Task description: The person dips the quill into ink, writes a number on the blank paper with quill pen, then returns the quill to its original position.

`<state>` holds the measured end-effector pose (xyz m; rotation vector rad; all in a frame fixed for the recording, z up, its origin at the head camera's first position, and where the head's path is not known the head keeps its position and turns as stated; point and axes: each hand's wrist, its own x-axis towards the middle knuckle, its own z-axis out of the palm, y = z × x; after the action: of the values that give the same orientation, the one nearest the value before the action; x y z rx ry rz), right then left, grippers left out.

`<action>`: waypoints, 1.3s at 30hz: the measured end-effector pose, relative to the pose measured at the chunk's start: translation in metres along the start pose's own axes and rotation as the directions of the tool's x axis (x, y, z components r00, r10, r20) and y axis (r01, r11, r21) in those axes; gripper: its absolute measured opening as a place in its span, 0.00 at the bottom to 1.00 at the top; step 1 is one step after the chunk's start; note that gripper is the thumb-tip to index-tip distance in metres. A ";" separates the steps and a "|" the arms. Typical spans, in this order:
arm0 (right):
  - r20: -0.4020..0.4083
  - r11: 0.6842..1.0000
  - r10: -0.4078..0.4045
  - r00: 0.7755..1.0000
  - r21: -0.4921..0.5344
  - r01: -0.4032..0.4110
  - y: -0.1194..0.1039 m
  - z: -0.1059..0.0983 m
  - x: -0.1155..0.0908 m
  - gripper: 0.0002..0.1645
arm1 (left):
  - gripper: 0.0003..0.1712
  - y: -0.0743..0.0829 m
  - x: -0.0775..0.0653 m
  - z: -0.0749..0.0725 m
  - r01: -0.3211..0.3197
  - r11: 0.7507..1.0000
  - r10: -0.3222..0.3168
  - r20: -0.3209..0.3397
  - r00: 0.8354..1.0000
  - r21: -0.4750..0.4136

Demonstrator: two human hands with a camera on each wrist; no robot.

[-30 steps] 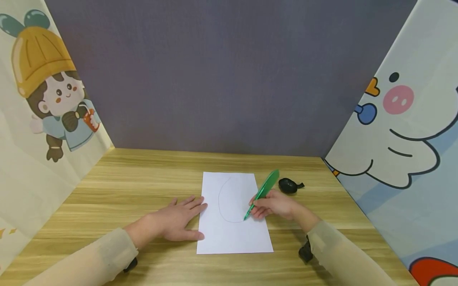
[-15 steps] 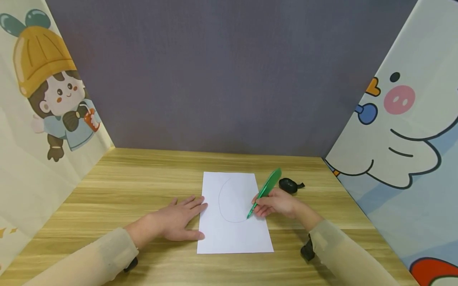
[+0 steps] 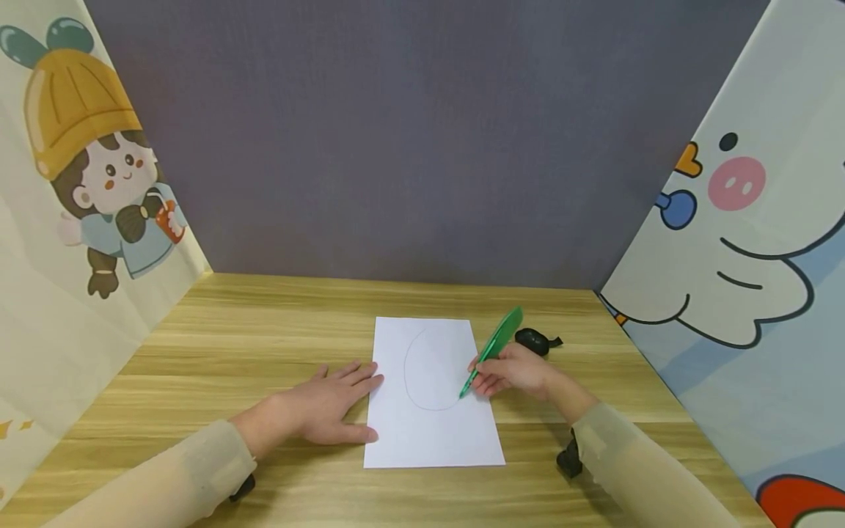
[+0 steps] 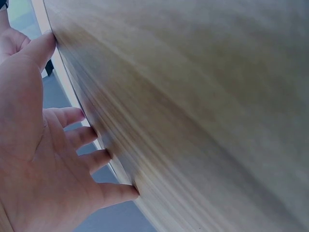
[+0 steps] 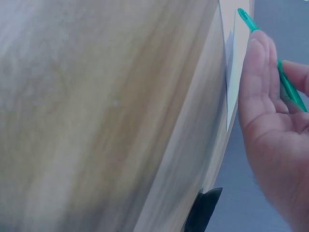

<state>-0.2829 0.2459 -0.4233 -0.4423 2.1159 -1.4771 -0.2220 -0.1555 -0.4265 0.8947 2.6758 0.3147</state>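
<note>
A white sheet of paper [image 3: 422, 440] lies on the wooden table, bearing a thin curved line like an open oval. My right hand [image 3: 518, 370] pinches a green pen [image 3: 499, 337] with a broad leaf-shaped upper end, its tip on the paper at the line's lower right end. In the right wrist view the pen [image 5: 247, 19] slants through the fingers of the right hand [image 5: 270, 125]. My left hand [image 3: 330, 407] rests with spread fingers at the paper's left edge. In the left wrist view that left hand [image 4: 43, 145] has its fingertips down on the surface.
A small black rounded object [image 3: 532, 342] with a short tail lies just beyond the right hand; what it is I cannot tell. The wooden table [image 3: 264, 323] meets a grey panel [image 3: 409, 147] at the back. Cartoon-printed panels [image 3: 759, 293] stand at both sides.
My right hand and the green pen have moved slightly right and away from me, lengthening the curve up its lower right side. The left hand and the paper have stayed in place.
</note>
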 end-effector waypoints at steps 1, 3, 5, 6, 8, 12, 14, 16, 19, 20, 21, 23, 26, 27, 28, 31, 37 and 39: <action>-0.003 1.000 0.000 1.000 -0.001 0.000 0.000 0.000 0.000 0.22 | 0.59 0.000 0.000 0.000 0.000 1.000 0.000 0.000 1.000 -0.001; -0.010 1.000 0.000 1.000 -0.006 0.000 -0.001 -0.001 0.000 0.22 | 0.59 0.000 0.000 0.000 -0.001 1.000 0.001 0.000 1.000 0.000; -0.014 1.000 0.001 1.000 -0.011 -0.001 -0.001 -0.002 0.001 0.22 | 0.59 0.000 0.000 -0.001 -0.001 1.000 0.001 0.000 1.000 0.000; -0.015 1.000 0.000 1.000 -0.015 -0.001 -0.001 -0.002 0.001 0.22 | 0.59 0.000 0.000 -0.001 0.000 1.000 0.000 0.000 1.000 0.001; -0.021 1.000 0.000 1.000 -0.020 0.000 -0.001 -0.002 0.001 0.22 | 0.59 0.000 0.000 -0.001 -0.001 1.000 0.001 0.001 1.000 0.002; -0.043 1.000 0.000 0.999 -0.025 -0.001 0.000 -0.003 0.002 0.22 | 0.59 0.001 0.000 -0.002 -0.003 1.000 0.003 0.003 1.000 0.000; -0.056 1.000 0.004 0.998 -0.025 -0.005 0.000 -0.003 0.003 0.21 | 0.59 0.001 0.000 -0.002 -0.003 1.000 0.003 0.005 1.000 -0.001; -0.068 1.000 0.009 0.998 -0.024 -0.011 0.000 -0.004 0.003 0.21 | 0.59 0.001 0.000 -0.002 -0.003 1.000 0.003 0.005 1.000 -0.002; -0.082 1.000 0.016 0.997 -0.022 -0.018 -0.001 -0.004 0.003 0.22 | 0.58 0.001 0.000 -0.002 -0.002 1.000 0.002 0.004 1.000 -0.002; -0.086 1.000 0.017 0.996 -0.021 -0.019 -0.001 -0.004 0.003 0.22 | 0.58 0.001 0.000 -0.002 -0.001 1.000 0.001 0.004 1.000 -0.001; -0.091 1.000 0.018 0.996 -0.020 -0.020 -0.001 -0.004 0.003 0.22 | 0.58 0.001 0.000 -0.002 -0.001 1.000 0.001 0.003 1.000 -0.001; -0.101 1.000 0.020 0.995 -0.017 -0.022 -0.001 -0.004 0.004 0.22 | 0.58 0.001 0.000 -0.002 0.000 1.000 0.000 0.002 1.000 -0.002; -0.113 1.000 0.019 0.993 -0.018 -0.022 0.000 -0.004 0.005 0.22 | 0.58 0.001 0.000 -0.002 -0.001 1.000 0.001 0.004 1.000 -0.003; -0.116 1.000 0.020 0.993 -0.018 -0.023 0.000 -0.004 0.005 0.22 | 0.58 0.001 -0.001 -0.002 -0.001 1.000 0.001 0.005 1.000 -0.004; -0.119 1.000 0.021 0.993 -0.018 -0.023 0.000 -0.004 0.005 0.22 | 0.58 0.001 -0.001 -0.002 -0.002 1.000 0.002 0.006 1.000 -0.004; -0.130 1.000 0.024 0.991 -0.015 -0.026 0.001 -0.003 0.006 0.21 | 0.58 0.001 -0.001 -0.002 -0.004 1.000 0.004 0.008 1.000 -0.002; -0.151 1.000 0.022 0.988 -0.009 -0.024 0.001 -0.003 0.006 0.22 | 0.59 0.001 0.000 -0.002 -0.003 1.000 0.003 0.010 1.000 -0.003; -0.160 1.000 0.021 0.987 -0.010 -0.023 0.001 -0.002 0.006 0.22 | 0.59 0.001 -0.001 -0.002 -0.002 1.000 0.002 0.010 1.000 -0.004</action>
<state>-0.2891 0.2450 -0.4251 -0.3131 2.2464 -1.5339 -0.2219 -0.1554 -0.4245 0.8958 2.6640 0.3151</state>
